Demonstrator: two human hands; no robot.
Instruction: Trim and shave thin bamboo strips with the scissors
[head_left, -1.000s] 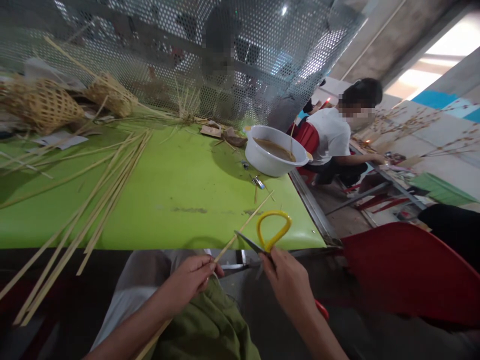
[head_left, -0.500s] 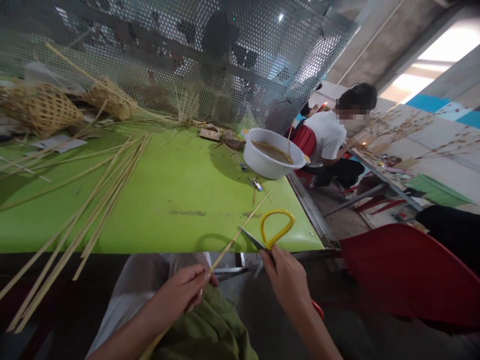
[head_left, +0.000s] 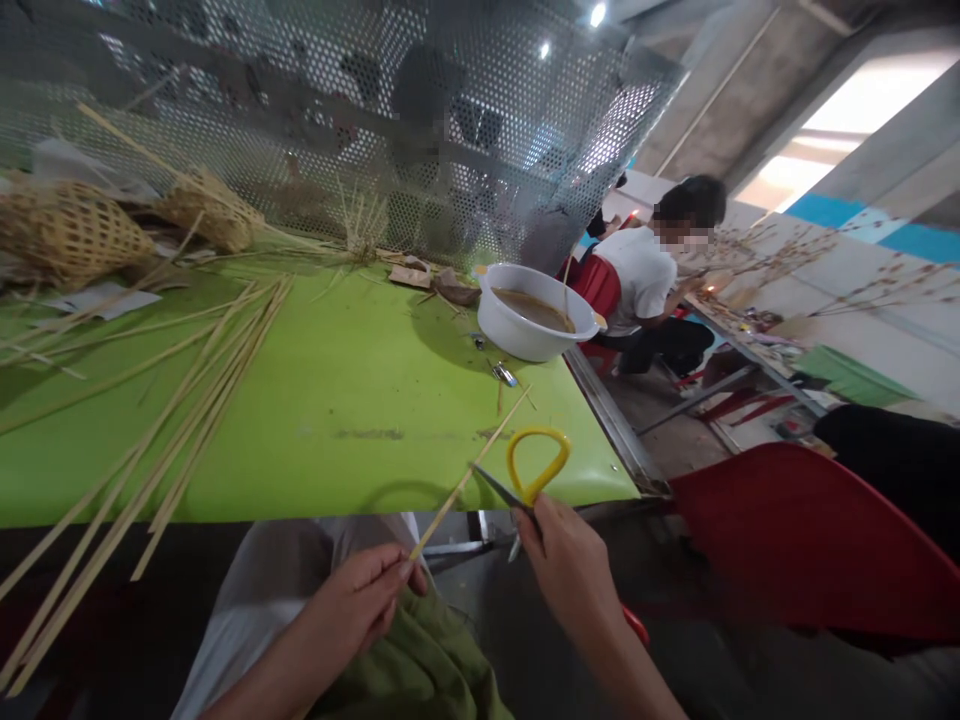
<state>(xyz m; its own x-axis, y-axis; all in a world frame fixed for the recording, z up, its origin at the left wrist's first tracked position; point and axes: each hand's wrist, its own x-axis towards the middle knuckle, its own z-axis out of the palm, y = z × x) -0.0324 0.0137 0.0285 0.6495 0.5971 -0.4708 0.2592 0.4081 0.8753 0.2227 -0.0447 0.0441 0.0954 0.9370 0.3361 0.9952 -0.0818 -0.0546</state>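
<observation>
My left hand (head_left: 367, 595) pinches a thin bamboo strip (head_left: 459, 488) over my lap. The strip slants up and right, its far end above the green tabletop. In my right hand (head_left: 566, 555) is a pair of scissors (head_left: 537, 462) with yellow handles, the fingers wrapped round them. Their dark blade points left, and its tip meets or nearly meets the strip near the table's front edge; I cannot tell whether they touch. A bundle of bamboo strips (head_left: 187, 425) lies on the left, its near ends jutting past the edge.
A white basin (head_left: 517, 335) of brownish liquid stands at the table's (head_left: 360, 380) right corner, with nail clippers (head_left: 502, 374) in front. Woven baskets (head_left: 75, 230) lie back left, before a perforated metal panel (head_left: 300, 120). A red chair (head_left: 795, 540) is at right; a person (head_left: 637, 270) sits beyond.
The view has shifted slightly, so the table and basin appear a little further left. Both hands keep their holds, and the scissors stay beside the strip.
</observation>
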